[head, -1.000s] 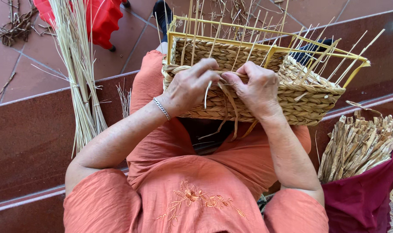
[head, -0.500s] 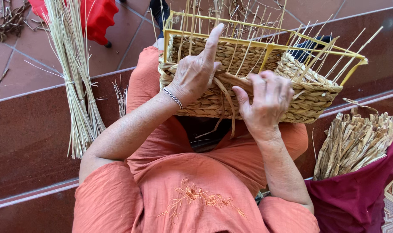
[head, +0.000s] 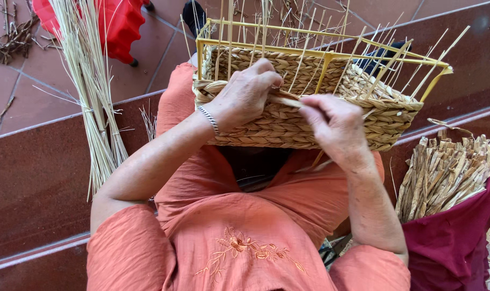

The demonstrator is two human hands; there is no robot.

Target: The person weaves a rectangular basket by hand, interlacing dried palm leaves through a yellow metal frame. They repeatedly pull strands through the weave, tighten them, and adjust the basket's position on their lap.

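Both hands have closed back together on one flat straw strand [head: 288, 101]: left hand [head: 245, 97] at nine o'clock, right hand [head: 334, 124] pinching it against the woven basket [head: 288, 129], no longer splayed.

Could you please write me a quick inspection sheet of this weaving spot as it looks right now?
Surface: reddish tiled steps; the work rests on the lap.
Job's things: half-woven basket on a yellow wire frame, upright stakes standing above the weave.
Clutter: bundle of pale stalks on one side, bundle of dried strands on maroon cloth on the other, dry twigs.
Hands: left hand and right hand both pinch a strand at the near wall.
Cables: nothing seen.
Surroundings: red object on the tiles.
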